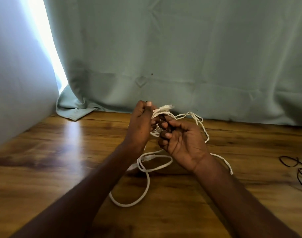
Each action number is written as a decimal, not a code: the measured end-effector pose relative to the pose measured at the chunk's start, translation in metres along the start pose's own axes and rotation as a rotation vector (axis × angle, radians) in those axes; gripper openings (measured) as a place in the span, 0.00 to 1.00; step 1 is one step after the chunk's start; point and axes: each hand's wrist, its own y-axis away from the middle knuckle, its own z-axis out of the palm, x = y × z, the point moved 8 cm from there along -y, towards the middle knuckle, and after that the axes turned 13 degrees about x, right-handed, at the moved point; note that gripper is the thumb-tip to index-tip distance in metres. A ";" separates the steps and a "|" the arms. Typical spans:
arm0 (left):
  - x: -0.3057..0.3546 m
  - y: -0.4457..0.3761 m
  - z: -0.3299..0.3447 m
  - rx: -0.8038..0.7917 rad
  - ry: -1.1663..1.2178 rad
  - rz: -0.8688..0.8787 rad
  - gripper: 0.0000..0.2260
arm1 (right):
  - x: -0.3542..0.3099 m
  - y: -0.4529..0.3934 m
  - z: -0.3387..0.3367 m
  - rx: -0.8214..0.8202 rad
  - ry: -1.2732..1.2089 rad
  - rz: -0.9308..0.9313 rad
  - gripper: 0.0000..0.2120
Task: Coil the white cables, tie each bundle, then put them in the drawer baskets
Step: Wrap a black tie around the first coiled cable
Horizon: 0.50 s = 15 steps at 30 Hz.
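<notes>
Gripping one white cable (147, 179), two hands.

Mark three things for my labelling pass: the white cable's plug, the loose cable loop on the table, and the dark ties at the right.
plug (167, 106): head view, on the connector body.
cable loop (147, 184): head view, on its right strand.
dark ties (289, 161): head view, on the upper loop.

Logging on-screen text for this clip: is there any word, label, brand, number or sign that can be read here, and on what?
None can be read.
White cable: no print visible on it.
Plug above the left hand: blurred, no marking to make out.
Right hand, table, curtain and the dark ties at the right edge: no lettering.
</notes>
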 end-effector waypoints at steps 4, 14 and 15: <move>-0.021 -0.003 -0.001 0.005 0.040 -0.226 0.15 | 0.003 0.001 0.000 -0.026 0.036 0.000 0.13; -0.035 -0.002 -0.003 -0.121 0.168 -0.533 0.15 | 0.000 0.006 0.001 -0.008 0.149 -0.009 0.13; -0.036 -0.002 -0.006 -0.091 0.158 -0.530 0.15 | 0.001 0.007 0.001 0.005 0.163 -0.004 0.13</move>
